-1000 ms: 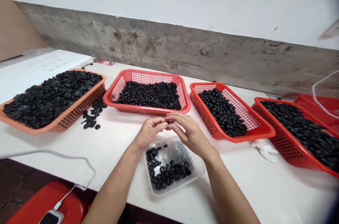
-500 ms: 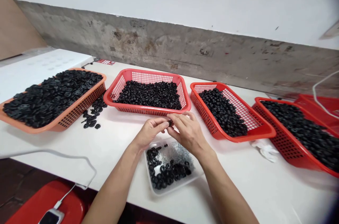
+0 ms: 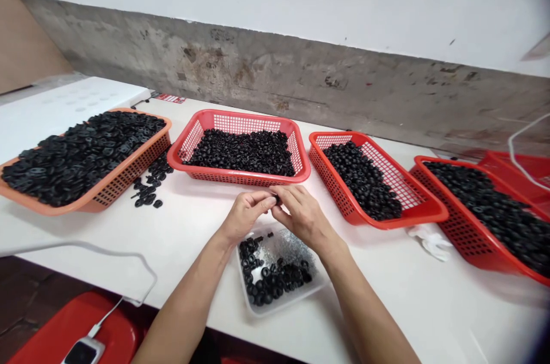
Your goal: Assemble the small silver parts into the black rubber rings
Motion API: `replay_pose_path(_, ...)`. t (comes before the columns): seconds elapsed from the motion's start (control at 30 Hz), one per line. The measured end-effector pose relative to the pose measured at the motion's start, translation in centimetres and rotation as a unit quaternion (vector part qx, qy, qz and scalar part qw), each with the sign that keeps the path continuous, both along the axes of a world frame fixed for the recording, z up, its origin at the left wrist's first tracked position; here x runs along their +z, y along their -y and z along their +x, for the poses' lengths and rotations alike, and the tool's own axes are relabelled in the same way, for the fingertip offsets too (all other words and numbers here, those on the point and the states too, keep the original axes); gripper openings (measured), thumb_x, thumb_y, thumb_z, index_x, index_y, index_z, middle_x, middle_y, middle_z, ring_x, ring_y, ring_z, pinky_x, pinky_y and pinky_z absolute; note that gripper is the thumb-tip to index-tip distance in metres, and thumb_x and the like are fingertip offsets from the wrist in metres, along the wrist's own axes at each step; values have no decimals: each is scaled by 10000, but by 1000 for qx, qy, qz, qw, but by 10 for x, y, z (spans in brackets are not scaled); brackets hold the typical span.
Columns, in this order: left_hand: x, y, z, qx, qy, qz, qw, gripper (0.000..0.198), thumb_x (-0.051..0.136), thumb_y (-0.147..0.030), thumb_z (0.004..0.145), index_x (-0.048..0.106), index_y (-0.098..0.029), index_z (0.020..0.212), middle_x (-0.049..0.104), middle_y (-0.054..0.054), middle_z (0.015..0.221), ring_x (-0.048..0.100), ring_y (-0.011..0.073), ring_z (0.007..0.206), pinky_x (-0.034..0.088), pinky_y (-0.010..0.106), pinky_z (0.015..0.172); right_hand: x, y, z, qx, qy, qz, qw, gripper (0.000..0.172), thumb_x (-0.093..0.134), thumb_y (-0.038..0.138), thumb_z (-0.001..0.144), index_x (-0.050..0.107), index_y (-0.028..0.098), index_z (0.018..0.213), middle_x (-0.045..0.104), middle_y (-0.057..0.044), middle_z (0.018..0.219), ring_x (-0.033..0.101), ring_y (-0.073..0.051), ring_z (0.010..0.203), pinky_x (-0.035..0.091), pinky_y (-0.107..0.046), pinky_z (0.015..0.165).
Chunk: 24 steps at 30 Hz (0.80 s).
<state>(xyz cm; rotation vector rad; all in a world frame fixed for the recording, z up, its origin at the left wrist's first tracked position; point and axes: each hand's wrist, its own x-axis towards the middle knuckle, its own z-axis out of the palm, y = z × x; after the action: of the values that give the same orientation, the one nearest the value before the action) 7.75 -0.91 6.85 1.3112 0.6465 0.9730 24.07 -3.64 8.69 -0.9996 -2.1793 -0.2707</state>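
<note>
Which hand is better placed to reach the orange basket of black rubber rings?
Probably the left: the left hand lies on that side, nearer the orange basket, while the right hand is farther off, beyond it.

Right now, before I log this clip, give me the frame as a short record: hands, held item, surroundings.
Left hand: pinching a small black piece
Right hand: fingers on the same piece
Below hands: clear tray of black rings and silvery bits
Ahead: red basket of black rings
Left: orange basket of flat black rings; loose rings on the white table
Right: second red basket of black rings
</note>
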Motion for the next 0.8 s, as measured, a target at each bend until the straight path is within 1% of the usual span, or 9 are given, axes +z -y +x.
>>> replay_pose_path(0.17,-1,1,1,-12,0,-6,1000,274,659,-382,839,686,-121,759,558,-1,686,471,139,698,384,261,688,0,0,2,6,-9,-16,1000,168,518,162,948,545,173,1114,688,-72,854,637,-211,762,550,-357,730)
replay_pose_path(0.23,-1,2,2,-20,4,-10,1000,282,666,-393,837,686,-122,762,567,4,698,486,146,711,393,268,707,1,1,2,13,-14,-14,1000,154,512,153,946,547,184,1093,677,-59,822,640,-206,760,553,-352,742)
replay_pose_path(0.3,0,3,2,-19,13,-14,1000,288,677,-404,833,689,-125,761,577,7,710,499,150,728,399,272,728,2,0,2,26,-21,-1,999,172,517,129,936,546,185,1097,689,-58,839,656,-201,788,551,-363,808)
replay_pose_path(0.4,-1,3,1,-23,27,-25,999,305,686,-420,835,700,-126,754,593,11,712,504,148,732,400,266,737,2,-1,3,39,-39,19,998,237,561,120,919,541,177,1149,722,-75,933,680,-190,824,524,-384,890)
replay_pose_path(0.57,-3,1,-2,-75,68,-70,992,354,657,-458,868,739,-125,782,663,52,761,557,163,757,428,280,768,1,-1,6,46,-72,6,996,350,596,173,928,527,209,1270,744,-58,991,687,-144,709,493,-403,922)
replay_pose_path(0.63,-4,0,-3,-103,82,-98,986,353,668,-460,861,753,-122,804,685,71,779,586,177,771,445,298,797,1,1,7,59,-77,-1,995,377,607,177,921,527,214,1288,745,-72,1036,704,-151,752,488,-411,940)
replay_pose_path(0.7,-4,0,-4,-125,99,-124,979,336,694,-446,844,756,-119,801,688,76,778,596,177,761,452,301,797,3,2,7,71,-73,-7,995,399,628,185,910,526,213,1295,740,-91,1087,719,-170,854,483,-416,954)
replay_pose_path(0.8,-3,0,-5,-147,131,-155,968,288,743,-412,808,756,-126,843,687,72,808,605,173,768,454,299,802,5,2,6,76,-54,7,996,394,634,190,904,529,203,1284,741,-111,1109,720,-189,956,487,-408,939)
